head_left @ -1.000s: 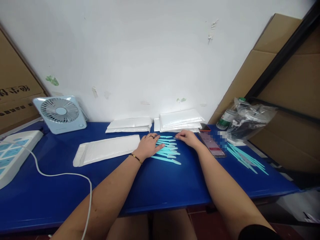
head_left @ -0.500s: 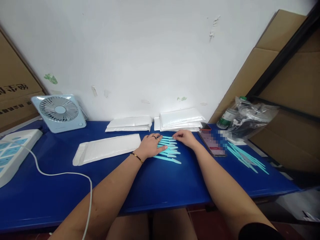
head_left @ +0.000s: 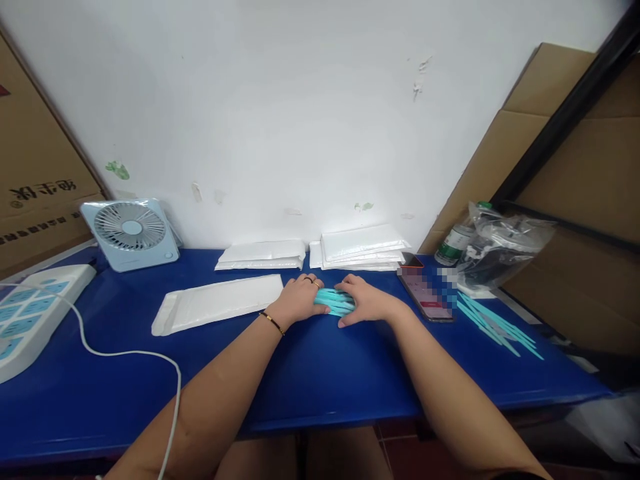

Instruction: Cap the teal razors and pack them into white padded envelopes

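now both hands cupped round teal sticks, bagged bottle nearby

A bunch of slim turquoise plastic sticks lies flat on the blue table near its middle, gathered into a tight bundle lying roughly left to right, just near of the far stacks of white padded envelopes.

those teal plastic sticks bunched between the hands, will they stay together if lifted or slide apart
The teal sticks look thin, smooth and flat, so they would probably slide over one another unless squeezed from both sides. The left hand and right hand press in on them. They seem light and fairly stiff; being flat, they are unlikely to roll on the blue table.
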### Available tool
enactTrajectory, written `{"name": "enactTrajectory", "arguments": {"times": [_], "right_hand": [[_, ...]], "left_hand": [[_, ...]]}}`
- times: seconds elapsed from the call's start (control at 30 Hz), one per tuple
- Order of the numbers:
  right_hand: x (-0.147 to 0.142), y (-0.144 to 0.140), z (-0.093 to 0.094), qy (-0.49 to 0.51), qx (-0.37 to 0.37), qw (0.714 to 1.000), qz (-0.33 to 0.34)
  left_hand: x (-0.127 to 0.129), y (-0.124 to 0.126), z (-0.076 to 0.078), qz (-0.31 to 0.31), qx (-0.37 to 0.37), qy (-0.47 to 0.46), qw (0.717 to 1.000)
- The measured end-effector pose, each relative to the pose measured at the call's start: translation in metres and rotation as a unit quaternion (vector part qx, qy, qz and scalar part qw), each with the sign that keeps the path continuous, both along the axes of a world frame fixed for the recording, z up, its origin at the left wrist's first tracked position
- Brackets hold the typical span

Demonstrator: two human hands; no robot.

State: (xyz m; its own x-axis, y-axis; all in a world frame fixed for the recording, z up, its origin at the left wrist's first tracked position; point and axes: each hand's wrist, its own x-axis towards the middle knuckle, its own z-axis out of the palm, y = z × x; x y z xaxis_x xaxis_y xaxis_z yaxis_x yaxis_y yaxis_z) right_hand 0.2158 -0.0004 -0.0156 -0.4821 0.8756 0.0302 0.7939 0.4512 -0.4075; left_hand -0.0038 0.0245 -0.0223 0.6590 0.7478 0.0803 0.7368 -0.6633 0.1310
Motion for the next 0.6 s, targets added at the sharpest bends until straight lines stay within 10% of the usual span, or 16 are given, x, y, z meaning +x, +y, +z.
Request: {"name": "enactTrajectory", "arguments": {"times": [0.6], "right_hand": [[-0.039, -0.015, 0.010, -0.188, 0.068, 0.980, -0.014]], "left_hand": [[0.013, -0.018, 0.008, -0.035, 0.028, 0.050, 0.998]]}}
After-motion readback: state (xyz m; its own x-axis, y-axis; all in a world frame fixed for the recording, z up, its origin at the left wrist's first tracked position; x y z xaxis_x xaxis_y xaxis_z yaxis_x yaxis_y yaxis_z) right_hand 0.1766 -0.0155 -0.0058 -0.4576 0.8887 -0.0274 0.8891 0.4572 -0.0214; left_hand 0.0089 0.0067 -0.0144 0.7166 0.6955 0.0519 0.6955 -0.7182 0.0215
